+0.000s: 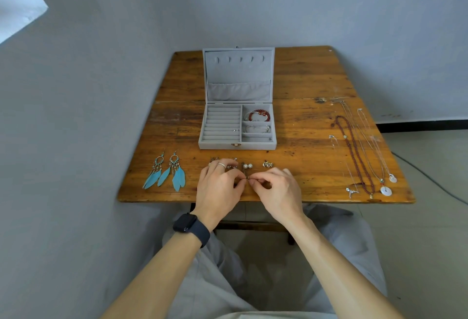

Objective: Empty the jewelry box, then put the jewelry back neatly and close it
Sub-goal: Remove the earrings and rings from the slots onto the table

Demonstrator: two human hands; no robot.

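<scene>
The grey jewelry box (212, 145) stands open mid-table, lid upright. Inside lie a red bead bracelet (260, 114), a silver bangle (257, 129) and a small ring (235, 130) in the ring rolls. My left hand (217, 187) and my right hand (274, 189) meet near the table's front edge, both pinching a small dark earring (247, 176) between their fingertips. Just beyond them lie pearl studs (247, 166), a small silver pair (267, 164) and other small pieces partly hidden by my left fingers.
Two blue feather earrings (167, 173) lie at the front left. Several necklaces (359, 156) are stretched out along the right side of the wooden table (304, 85). A wall runs close on the left and behind. My knees are under the front edge.
</scene>
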